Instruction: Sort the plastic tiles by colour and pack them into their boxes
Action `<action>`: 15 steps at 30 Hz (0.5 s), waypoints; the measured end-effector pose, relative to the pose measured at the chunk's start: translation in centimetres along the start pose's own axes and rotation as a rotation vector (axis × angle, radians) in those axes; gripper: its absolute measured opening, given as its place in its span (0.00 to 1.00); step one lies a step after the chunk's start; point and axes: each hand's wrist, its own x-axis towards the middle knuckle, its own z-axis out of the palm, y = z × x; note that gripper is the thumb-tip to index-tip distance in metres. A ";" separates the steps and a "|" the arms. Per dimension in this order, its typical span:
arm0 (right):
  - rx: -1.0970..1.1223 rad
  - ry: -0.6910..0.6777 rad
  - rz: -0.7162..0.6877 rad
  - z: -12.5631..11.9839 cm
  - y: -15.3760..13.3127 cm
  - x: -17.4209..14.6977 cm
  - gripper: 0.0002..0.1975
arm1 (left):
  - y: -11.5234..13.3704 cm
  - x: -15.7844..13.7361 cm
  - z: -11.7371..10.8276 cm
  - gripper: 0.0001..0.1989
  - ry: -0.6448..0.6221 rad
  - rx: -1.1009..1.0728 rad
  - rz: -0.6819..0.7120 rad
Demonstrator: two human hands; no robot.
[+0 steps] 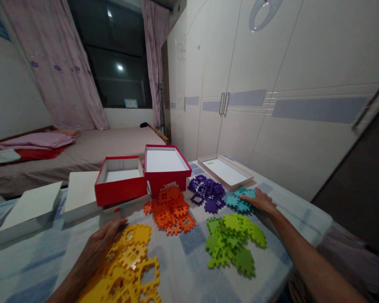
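Note:
My left hand (105, 240) lies along the far left side of a heap of yellow toothed building tiles (129, 256), fingers stretched forward and holding nothing. My right hand (262, 201) rests at the right end of a small heap of teal tiles (235, 198). Its thumb reaches left across them, apart from the bent fingers, whose tips are partly hidden. Between the hands lie heaps of orange tiles (170, 210) and purple tiles (206, 191). Nearer to me, below the teal heap, is a light green pile of tiles (230, 240). Some tiles have cut-out windows.
Behind the tiles stand a red box (120, 189) and a taller red box (167, 179). White boxes (80, 195) are at the left. A shallow tray (224, 170) lies at the back right. The checked tablecloth (192, 244) ends at the right, near the wardrobe (240, 126).

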 end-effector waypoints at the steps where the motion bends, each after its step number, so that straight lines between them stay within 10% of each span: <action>1: -0.019 -0.020 0.001 0.1 0.0 0.1 0.50 | -0.1 0.0 0.0 0.20 0.004 0.004 0.008; 15: 0.364 0.256 0.007 -0.4 1.6 -1.2 0.29 | -0.4 0.0 0.0 0.23 -0.022 0.098 0.073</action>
